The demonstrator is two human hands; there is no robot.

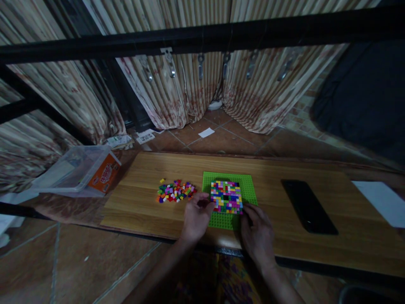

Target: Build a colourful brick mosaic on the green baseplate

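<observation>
On the green baseplate (pixel 251 190), the brick block (pixel 226 193) looks mostly filled, though a dark spot may be a gap. Loose bricks (pixel 177 191) lie unplaced, left of the baseplate. My left fingers (pixel 200 196) and right fingers (pixel 255 210) flank the block; clamped or not, I can't tell.

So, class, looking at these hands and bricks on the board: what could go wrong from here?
The right hand is close against the edge of the brick block, so a bump might knock bricks loose. The left hand is beside the loose brick pile; a sleeve-free wrist could still scatter pieces across the board.
</observation>
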